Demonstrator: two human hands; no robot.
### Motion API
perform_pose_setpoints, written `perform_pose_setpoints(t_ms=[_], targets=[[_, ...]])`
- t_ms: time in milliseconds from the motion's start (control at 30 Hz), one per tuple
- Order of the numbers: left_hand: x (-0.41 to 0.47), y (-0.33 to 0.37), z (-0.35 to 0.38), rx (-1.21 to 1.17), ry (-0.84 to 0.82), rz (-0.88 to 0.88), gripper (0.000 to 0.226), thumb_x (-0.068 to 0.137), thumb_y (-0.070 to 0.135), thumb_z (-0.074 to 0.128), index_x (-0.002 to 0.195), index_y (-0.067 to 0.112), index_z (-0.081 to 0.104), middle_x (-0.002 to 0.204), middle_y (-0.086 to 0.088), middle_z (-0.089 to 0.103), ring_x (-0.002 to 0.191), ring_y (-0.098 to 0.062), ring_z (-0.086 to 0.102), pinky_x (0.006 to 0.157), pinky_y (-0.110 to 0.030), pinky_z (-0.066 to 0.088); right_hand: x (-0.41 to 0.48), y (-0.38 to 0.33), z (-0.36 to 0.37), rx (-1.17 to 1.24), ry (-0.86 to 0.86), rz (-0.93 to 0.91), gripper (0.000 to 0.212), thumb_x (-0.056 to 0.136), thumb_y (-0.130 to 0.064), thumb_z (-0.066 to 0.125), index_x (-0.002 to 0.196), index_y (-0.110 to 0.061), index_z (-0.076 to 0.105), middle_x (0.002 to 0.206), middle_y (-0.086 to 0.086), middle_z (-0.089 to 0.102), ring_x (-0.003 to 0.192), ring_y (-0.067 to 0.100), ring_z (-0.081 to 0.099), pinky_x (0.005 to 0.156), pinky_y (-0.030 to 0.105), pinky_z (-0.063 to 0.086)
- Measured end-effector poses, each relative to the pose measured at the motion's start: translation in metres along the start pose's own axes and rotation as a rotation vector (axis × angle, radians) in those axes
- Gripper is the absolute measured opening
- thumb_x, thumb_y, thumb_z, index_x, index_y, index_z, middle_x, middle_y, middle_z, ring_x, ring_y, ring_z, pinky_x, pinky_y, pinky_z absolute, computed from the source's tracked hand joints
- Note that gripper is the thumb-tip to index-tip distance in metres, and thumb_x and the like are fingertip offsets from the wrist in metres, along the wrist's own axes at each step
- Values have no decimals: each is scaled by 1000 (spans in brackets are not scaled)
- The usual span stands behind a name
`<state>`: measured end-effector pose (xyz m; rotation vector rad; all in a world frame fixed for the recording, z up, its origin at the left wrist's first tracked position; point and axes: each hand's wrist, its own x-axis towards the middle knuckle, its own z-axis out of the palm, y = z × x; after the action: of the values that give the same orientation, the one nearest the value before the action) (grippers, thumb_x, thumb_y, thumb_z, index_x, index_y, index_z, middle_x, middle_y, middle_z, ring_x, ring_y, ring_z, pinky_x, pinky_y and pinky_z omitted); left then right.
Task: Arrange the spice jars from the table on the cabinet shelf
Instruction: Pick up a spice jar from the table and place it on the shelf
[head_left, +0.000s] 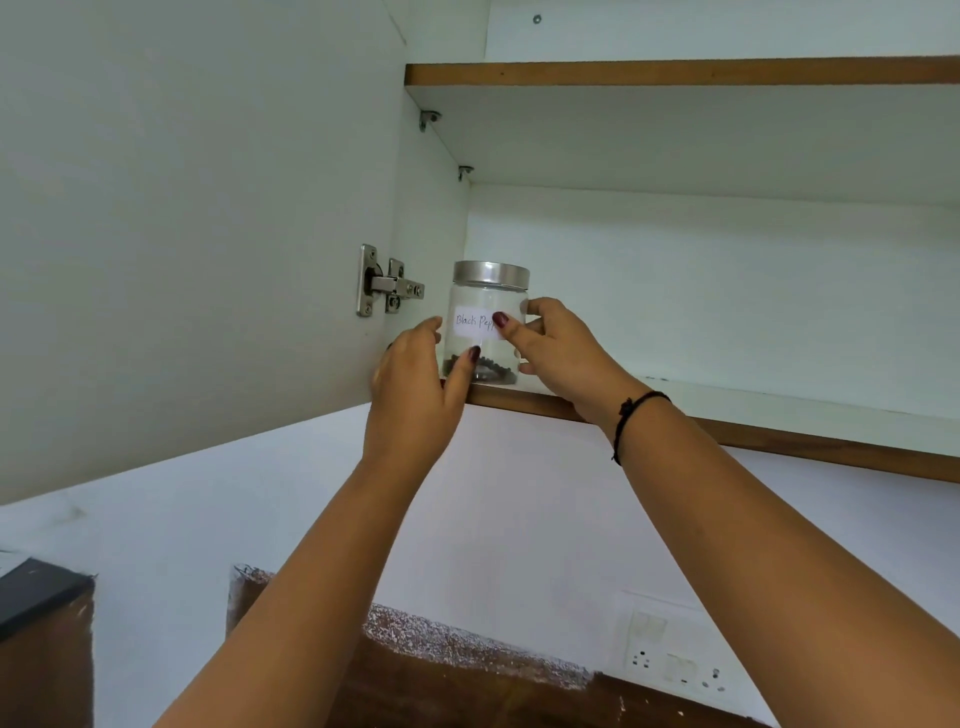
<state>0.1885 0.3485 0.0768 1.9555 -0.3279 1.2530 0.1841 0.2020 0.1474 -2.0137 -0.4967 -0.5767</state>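
A clear glass spice jar with a steel lid and a white label reading "Black Pepp…" stands at the left end of the lower cabinet shelf, a little dark spice in its bottom. My left hand grips its left side, thumb across the lower front. My right hand holds its right side, thumb on the label. The jar sits close to the cabinet's left wall.
The open cabinet door with a steel hinge stands to the left. An upper shelf runs above. The lower shelf stretches bare to the right. Below are a white wall, a socket panel and a brown ledge.
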Motion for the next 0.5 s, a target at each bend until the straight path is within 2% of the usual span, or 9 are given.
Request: perform_pose_setpoints(t_ms=[133, 233, 333, 400, 500], targets=[[-5, -4, 1, 114, 16, 58, 44, 99, 35, 50, 138, 16, 48, 119, -3, 61, 109, -20, 57, 92, -38, 51, 9, -1, 7, 27, -52, 15, 49, 96, -39, 55, 133, -10, 42, 94, -5, 57, 91, 13, 59, 93, 37, 54], [-9, -9, 5, 196, 0, 52, 52, 100, 38, 43, 144, 12, 40, 128, -6, 58, 117, -22, 55, 97, -42, 50, 14, -3, 14, 43, -70, 21, 49, 95, -40, 56, 133, -10, 42, 92, -6, 57, 90, 12, 59, 93, 37, 54], [-17, -7, 6, 161, 1, 13, 62, 100, 37, 46, 152, 9, 27, 156, -12, 32, 141, -28, 36, 113, -45, 39, 19, -4, 23, 49, -74, 14, 54, 95, -41, 57, 136, -9, 41, 96, -3, 59, 91, 13, 60, 94, 38, 54], [-21, -3, 4, 125, 13, 25, 68, 99, 39, 49, 155, 11, 21, 164, -11, 13, 149, -28, 22, 114, -40, 34, 21, -4, 27, 31, -67, 8, 57, 95, -42, 56, 138, -9, 39, 106, 2, 60, 97, 16, 61, 94, 37, 53], [-24, 0, 3, 82, -23, 0, 71, 98, 43, 49, 156, 14, 19, 165, -7, 12, 151, -25, 16, 116, -40, 30, 22, -3, 28, 41, -68, 19, 54, 96, -40, 55, 137, -10, 39, 112, 4, 58, 99, 16, 60, 92, 33, 53]])
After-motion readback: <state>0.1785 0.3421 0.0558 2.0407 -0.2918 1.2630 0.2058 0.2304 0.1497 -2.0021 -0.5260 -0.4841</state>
